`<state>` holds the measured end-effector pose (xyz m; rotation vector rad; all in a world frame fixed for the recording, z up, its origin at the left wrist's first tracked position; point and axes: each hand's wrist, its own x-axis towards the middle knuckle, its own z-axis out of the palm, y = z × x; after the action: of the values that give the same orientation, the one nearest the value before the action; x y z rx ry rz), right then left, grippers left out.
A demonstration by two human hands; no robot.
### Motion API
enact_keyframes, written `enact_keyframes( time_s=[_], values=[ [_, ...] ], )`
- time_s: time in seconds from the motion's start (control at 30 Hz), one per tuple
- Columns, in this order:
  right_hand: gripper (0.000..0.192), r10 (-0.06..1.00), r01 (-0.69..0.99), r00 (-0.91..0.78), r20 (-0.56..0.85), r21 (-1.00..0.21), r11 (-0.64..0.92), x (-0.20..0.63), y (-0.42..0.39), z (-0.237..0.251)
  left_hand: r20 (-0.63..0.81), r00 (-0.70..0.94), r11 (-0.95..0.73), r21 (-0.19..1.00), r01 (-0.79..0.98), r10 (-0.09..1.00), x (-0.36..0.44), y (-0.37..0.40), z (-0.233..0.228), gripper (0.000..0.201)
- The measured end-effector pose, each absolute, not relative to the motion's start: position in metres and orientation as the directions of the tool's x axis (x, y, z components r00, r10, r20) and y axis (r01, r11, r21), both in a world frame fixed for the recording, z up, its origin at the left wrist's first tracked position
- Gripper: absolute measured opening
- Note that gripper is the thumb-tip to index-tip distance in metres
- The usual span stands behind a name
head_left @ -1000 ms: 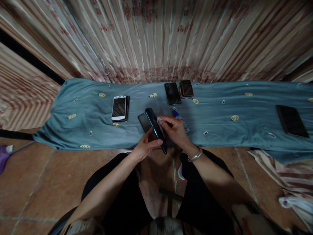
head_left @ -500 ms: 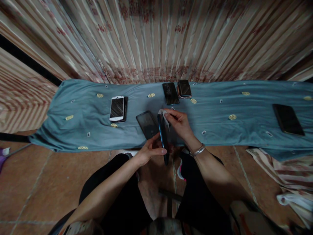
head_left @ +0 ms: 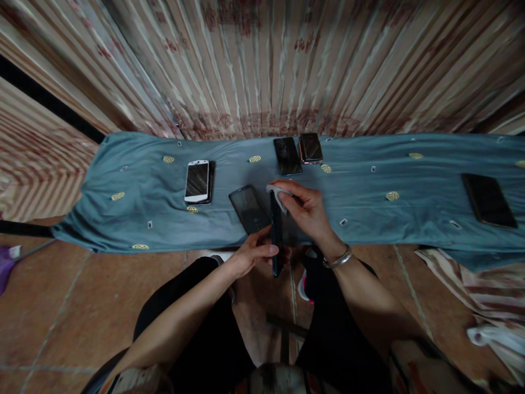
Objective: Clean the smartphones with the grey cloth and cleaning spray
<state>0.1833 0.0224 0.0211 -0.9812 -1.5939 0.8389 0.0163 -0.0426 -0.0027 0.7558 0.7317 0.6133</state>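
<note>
My left hand (head_left: 250, 255) grips a dark phone with a blue edge (head_left: 275, 232), held on its side above the near edge of the blue cloth (head_left: 143, 191). Against the phone's far end, my right hand (head_left: 308, 210) presses a small white wipe (head_left: 275, 192); a silver bracelet circles that wrist. A black phone (head_left: 248, 208) lies flat on the cloth just left of the held one.
A white phone (head_left: 197, 180) stacked on a dark one lies to the left. Two dark phones (head_left: 287, 156) (head_left: 310, 148) sit at the back, another (head_left: 489, 200) far right. A striped curtain hangs behind; a tiled floor and striped fabric (head_left: 471, 290) lie below.
The held phone has turned from a slanted lie to nearly edge-on and upright. My right hand with the wipe has slid up to its far end. The small bottle seen earlier is now hidden.
</note>
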Motion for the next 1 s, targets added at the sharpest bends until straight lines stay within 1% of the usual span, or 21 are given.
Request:
enact_keyframes(
  time_s=[0.13,0.23,0.37,0.47,0.57,0.67,0.73,0.83,1.0],
  values=[
    [0.023,0.910,0.209,-0.128,0.393,-0.887,0.413,0.185,0.026,0.017,-0.362,0.594,0.583,0.779,-0.231,0.718,0.016,-0.042,-0.002,0.078],
    [0.023,0.924,0.243,-0.126,0.360,-0.892,0.381,0.186,0.030,0.013,-0.351,0.584,0.573,0.781,-0.248,0.732,0.015,-0.042,0.000,0.076],
    [0.023,0.952,0.235,-0.086,0.292,-0.923,0.305,0.186,0.034,0.005,-0.334,0.581,0.560,0.786,-0.263,0.742,0.013,-0.041,0.003,0.071],
    [0.027,0.983,0.158,-0.056,0.174,-0.971,0.181,0.185,0.036,-0.001,-0.308,0.589,0.537,0.802,-0.262,0.747,0.012,-0.039,0.003,0.072],
    [0.033,0.997,0.002,-0.063,0.043,-0.999,0.043,0.183,0.037,-0.005,-0.297,0.578,0.514,0.818,-0.257,0.760,0.012,-0.037,0.002,0.074],
    [0.036,0.990,-0.134,-0.124,-0.066,-0.988,-0.082,0.182,0.038,-0.007,-0.308,0.562,0.515,0.818,-0.256,0.767,0.012,-0.036,0.003,0.075],
    [0.035,0.980,-0.186,-0.162,-0.119,-0.971,-0.149,0.180,0.038,-0.008,-0.330,0.545,0.526,0.812,-0.253,0.771,0.012,-0.036,0.004,0.078],
    [0.032,0.966,-0.219,-0.184,-0.181,-0.951,-0.220,0.177,0.036,-0.007,-0.353,0.515,0.535,0.803,-0.261,0.781,0.011,-0.035,0.005,0.083],
    [0.032,0.944,-0.162,-0.251,-0.212,-0.953,-0.257,0.169,0.028,-0.007,-0.315,0.467,0.503,0.786,-0.360,0.826,0.005,-0.028,0.005,0.086]
  ],
)
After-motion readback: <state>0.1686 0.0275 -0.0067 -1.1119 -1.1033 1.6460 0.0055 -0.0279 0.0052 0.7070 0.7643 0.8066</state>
